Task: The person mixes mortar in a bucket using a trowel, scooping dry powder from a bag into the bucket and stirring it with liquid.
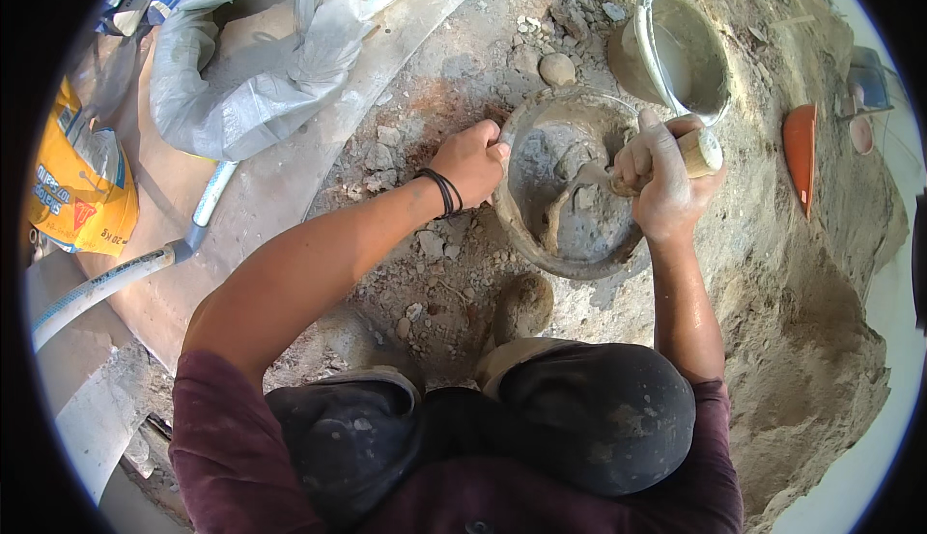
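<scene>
My right hand (663,172) grips the wooden handle (701,152) of a trowel, whose blade reaches down into a round mixing bucket (510,226). Wet grey mortar (594,226) lies inside and coats the walls; the blade is partly hidden in it. With curled fingers my left hand (472,165) grasps the bucket's left rim. The bucket stands on rubble ground in front of my knees.
A second bucket (626,63) with greyish liquid stands at the upper right. An opened plastic sack (246,110) holds grey powder at the upper left, near a hose (137,270) and a yellow bag (87,186). An orange plastic piece (799,157) lies by a sand heap (811,389) at right.
</scene>
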The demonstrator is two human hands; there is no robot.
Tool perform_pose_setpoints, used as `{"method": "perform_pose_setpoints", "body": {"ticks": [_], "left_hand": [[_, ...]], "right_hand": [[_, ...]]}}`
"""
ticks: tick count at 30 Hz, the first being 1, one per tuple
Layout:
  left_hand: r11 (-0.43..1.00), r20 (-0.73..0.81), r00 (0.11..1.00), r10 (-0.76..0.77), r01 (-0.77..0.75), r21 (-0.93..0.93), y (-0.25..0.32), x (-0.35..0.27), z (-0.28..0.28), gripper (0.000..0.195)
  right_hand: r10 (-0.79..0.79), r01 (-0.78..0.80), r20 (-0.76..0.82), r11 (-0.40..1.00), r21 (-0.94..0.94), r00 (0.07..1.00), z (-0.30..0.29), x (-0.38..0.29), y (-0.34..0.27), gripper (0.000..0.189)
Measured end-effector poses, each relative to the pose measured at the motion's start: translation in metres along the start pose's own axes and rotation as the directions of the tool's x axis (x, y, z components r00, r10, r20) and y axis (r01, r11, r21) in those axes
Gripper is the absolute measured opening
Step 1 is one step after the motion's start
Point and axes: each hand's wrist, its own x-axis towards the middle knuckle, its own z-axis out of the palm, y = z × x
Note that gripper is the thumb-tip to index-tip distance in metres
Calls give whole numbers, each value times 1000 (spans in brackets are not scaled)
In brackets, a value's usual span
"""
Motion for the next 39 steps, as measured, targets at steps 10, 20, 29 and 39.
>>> {"method": "perform_pose_setpoints", "body": {"ticks": [10, 20, 29, 39], "left_hand": [[999, 19, 999, 41, -41, -5, 2, 4, 0, 22], [996, 7, 998, 70, -70, -49, 0, 0, 2, 20], [998, 70, 998, -6, 9, -55, 3, -6, -8, 22], [999, 74, 997, 32, -31, -12, 0, 3, -7, 22]], "right_hand": [[-89, 80, -60, 986, -149, 994, -42, -21, 63, 25], [-290, 280, -167, 957, -81, 943, -58, -34, 60, 27], [-252, 316, -246, 909, 271, 936, -2, 26, 0, 25], [-50, 62, -89, 988, 139, 995, 5, 3, 3, 30]]}}
